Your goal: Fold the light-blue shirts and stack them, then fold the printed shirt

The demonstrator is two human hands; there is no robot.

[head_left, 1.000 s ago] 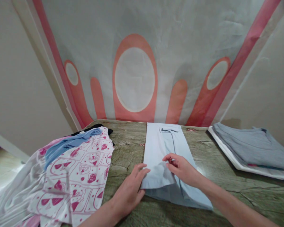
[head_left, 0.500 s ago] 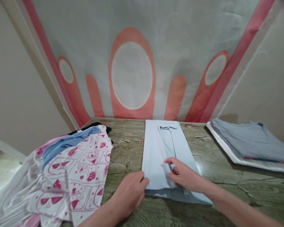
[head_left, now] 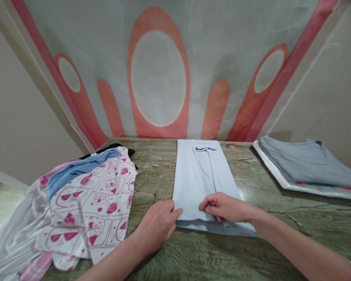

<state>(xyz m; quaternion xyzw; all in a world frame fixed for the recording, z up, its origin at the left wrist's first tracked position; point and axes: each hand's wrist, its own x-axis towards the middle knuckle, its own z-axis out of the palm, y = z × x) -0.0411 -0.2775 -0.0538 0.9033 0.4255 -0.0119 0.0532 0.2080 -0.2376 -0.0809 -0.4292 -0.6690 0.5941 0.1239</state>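
A light blue garment, folded into a long strip, lies flat in front of me, with a narrower folded piece, perhaps a sleeve, on top. My left hand pinches its left edge near the front end. On the cloth close to the front edge, my right hand has its fingers curled and pressed together around a bit of the fabric. The layers at the front end do not line up; a lower one sticks out toward me at the right.
Left of the garment lies a loose heap: a white cloth with pink print, a blue cloth and a black one behind. At right, a folded grey shirt rests on white fabric. The wood-patterned table meets a printed backdrop.
My right hand's fingers have closed together on the cloth near the front edge. My left hand stays at the left edge. The view has tilted slightly downward.
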